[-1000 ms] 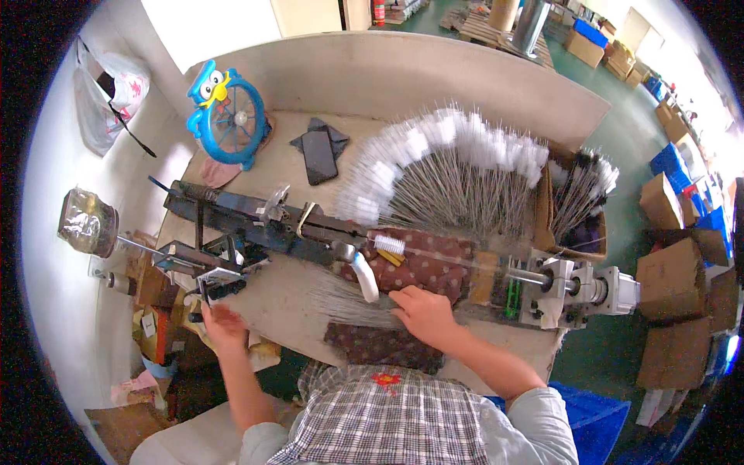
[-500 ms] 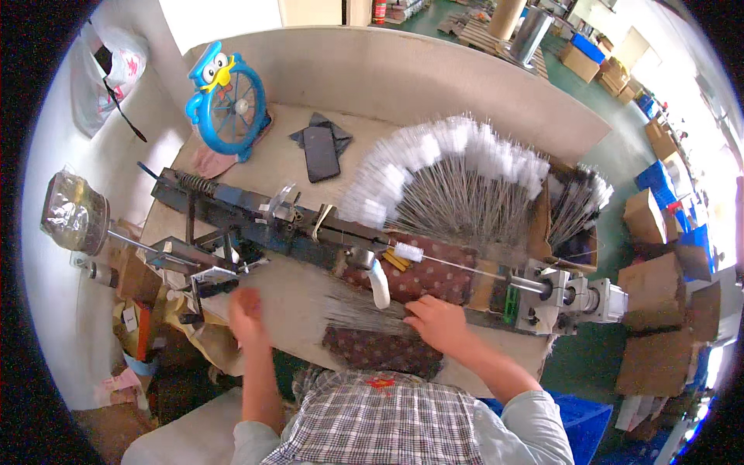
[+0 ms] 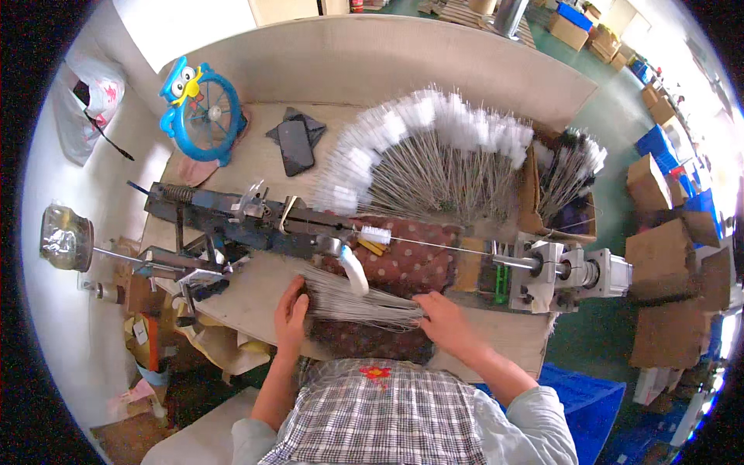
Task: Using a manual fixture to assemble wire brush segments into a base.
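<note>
A bundle of thin metal wires [image 3: 360,304] lies crosswise on the near side of the bench. My left hand [image 3: 291,311] stands at the bundle's left end, fingers stretched up and thumb apart, its palm side toward the wire ends. At the right end, my right hand [image 3: 443,319] has its fingers closed on the wires. Behind them a white-bristled brush [image 3: 377,235] sits on a wire stem running to a metal spindle [image 3: 518,263]. A lever with a white grip [image 3: 354,275] hangs from the dark machine bar [image 3: 256,213], just above the bundle.
Many finished white brushes [image 3: 442,147] are fanned out behind the machine. A cardboard box [image 3: 535,198] of brushes stands at the right. A phone [image 3: 295,146] and a blue toy wheel [image 3: 209,116] lie farther back. Brown dotted cloth [image 3: 411,260] covers part of the bench.
My left hand has moved right, from beside the machine's left part to the left end of the wires. My right hand stays at their right end. The whole view has shifted slightly.
</note>
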`<state>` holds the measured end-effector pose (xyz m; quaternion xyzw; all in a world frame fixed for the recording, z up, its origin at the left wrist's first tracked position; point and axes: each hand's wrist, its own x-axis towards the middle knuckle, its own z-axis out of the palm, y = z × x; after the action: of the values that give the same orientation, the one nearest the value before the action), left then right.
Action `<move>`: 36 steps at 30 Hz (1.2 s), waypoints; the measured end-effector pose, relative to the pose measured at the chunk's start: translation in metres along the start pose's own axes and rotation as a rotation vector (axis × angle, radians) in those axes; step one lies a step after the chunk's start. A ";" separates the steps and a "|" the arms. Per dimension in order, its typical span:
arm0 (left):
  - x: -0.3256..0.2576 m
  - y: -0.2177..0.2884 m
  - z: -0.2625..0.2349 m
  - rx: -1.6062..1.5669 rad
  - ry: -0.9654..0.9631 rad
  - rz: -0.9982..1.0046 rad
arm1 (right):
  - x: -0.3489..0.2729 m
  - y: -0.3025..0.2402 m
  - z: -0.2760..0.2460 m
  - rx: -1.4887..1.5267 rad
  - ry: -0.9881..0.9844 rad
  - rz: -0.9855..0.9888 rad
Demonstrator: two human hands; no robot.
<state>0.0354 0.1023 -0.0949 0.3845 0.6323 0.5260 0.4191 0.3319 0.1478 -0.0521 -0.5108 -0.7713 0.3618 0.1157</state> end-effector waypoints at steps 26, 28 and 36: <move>0.011 0.094 0.124 -0.652 -0.125 -0.604 | 0.025 -0.006 -0.001 -0.390 0.188 -0.164; 0.011 0.120 0.110 -1.032 -0.313 -0.533 | 0.023 -0.007 -0.005 -0.372 0.139 -0.120; -0.013 0.137 0.056 -0.965 -0.358 -0.395 | 0.018 -0.007 -0.041 -0.253 0.328 -0.190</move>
<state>0.0986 0.1302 0.0362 0.1061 0.2983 0.5938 0.7397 0.3414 0.1797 -0.0210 -0.4981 -0.8260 0.1616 0.2083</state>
